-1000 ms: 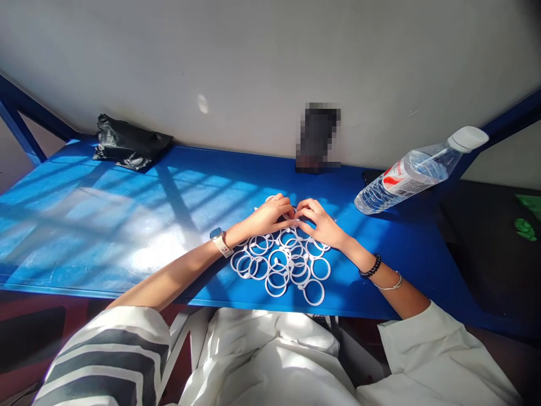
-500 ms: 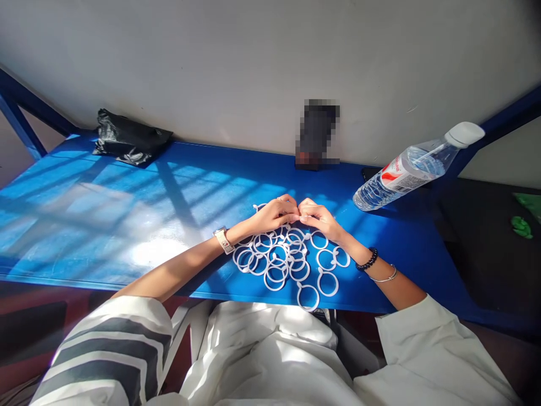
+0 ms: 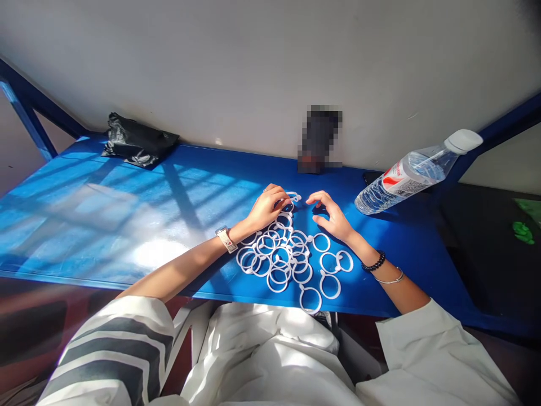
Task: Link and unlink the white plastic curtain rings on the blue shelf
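My left hand is closed, fingers curled around the edge of a white curtain ring at the far end of a pile. Its fingertips are partly hidden. To the right, my right hand hovers with thumb and fingers apart, holding nothing. Between and below both hands lies the heap of white curtain rings, each with a small tab; several overlap. A few looser ones, such as a single ring by the front edge, lie to the right of the heap.
A tall water bottle stands on the blue table to the right. Against the wall at the back are a black plastic bag and a blurred dark box. A green scrap lies on a dark surface far right.
My hands have come apart from where their fingertips met. The right has opened and drawn away to the right; the left has shifted slightly, with rings now showing at its fingertips.
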### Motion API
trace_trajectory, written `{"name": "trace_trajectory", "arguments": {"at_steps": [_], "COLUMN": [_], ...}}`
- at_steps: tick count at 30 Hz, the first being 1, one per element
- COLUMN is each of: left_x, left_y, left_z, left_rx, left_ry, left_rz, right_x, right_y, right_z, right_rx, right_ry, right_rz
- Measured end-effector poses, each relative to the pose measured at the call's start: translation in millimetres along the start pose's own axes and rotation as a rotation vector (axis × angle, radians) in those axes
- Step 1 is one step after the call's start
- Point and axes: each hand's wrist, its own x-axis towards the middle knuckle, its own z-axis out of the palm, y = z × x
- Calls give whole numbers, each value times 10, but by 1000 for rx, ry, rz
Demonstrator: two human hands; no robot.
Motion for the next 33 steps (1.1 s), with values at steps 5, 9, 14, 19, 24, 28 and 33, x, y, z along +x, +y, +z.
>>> {"name": "trace_trajectory", "arguments": {"at_steps": [5,9,14,19,24,28,33], "left_x": [-20,-29,-34,-32,-15,-8,16], "left_y": [-4,47,123,110,131,193,283], "left_z": [-13,-38,-41,-9,-10,-9,-1], "left_rx": [65,117,236,137,11,-45,-276], "left_ry": [61,74,-72,-164,-272,-323,-392], "left_rz": [-104,-87,-17,86,204,214,189], "right_x": [-41,-80,-85,-58,-35,-33,-17], "right_y": [-88,-76,-23,-2,16,-38,-77], "right_z": [-128,-75,54,112,138,171,180], "right_rx": [-228,-301,-360,-358,-349,-309,-61], "right_ry": [-276,-279,-281,-284,-231,-248,-201], "right_rz": [-82,-58,-95,-76,-33,-11,3]}}
